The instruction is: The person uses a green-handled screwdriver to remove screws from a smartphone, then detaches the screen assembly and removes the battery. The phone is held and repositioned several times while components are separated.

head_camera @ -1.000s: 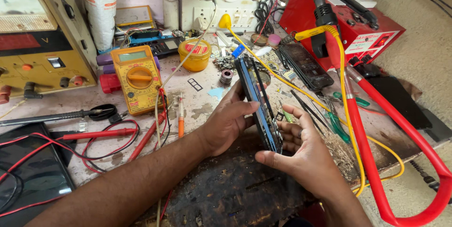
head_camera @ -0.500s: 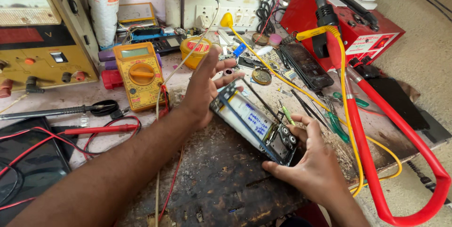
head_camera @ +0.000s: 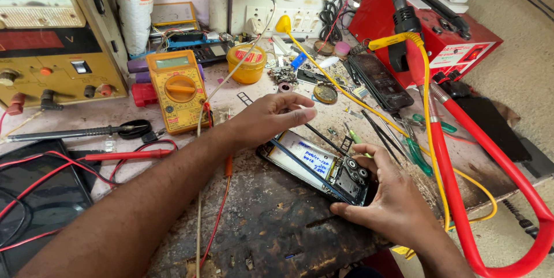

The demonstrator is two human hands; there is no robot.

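An opened phone (head_camera: pixel 306 161) with its back off lies flat on the worn, dark bench (head_camera: pixel 259 226), showing a white battery label and a camera block. My right hand (head_camera: pixel 386 203) grips its camera end at the lower right, thumb beside the lenses. My left hand (head_camera: pixel 265 119) hovers flat just above the phone's far end, fingers stretched to the right and holding nothing. A thin dark strip runs along the phone's length.
A yellow multimeter (head_camera: pixel 179 90) and a power supply (head_camera: pixel 52 53) stand at the left, with red (head_camera: pixel 121 155) and black (head_camera: pixel 69 134) probes in front. A red box (head_camera: pixel 461 41), thick red hose (head_camera: pixel 461 197), black phone (head_camera: pixel 378 79), yellow tin (head_camera: pixel 245 63) and tweezers (head_camera: pixel 375 134) crowd the right and back.
The phone went from standing on edge between both hands to lying flat on the bench. My left hand let go and moved over its far end; my right hand kept its grip.
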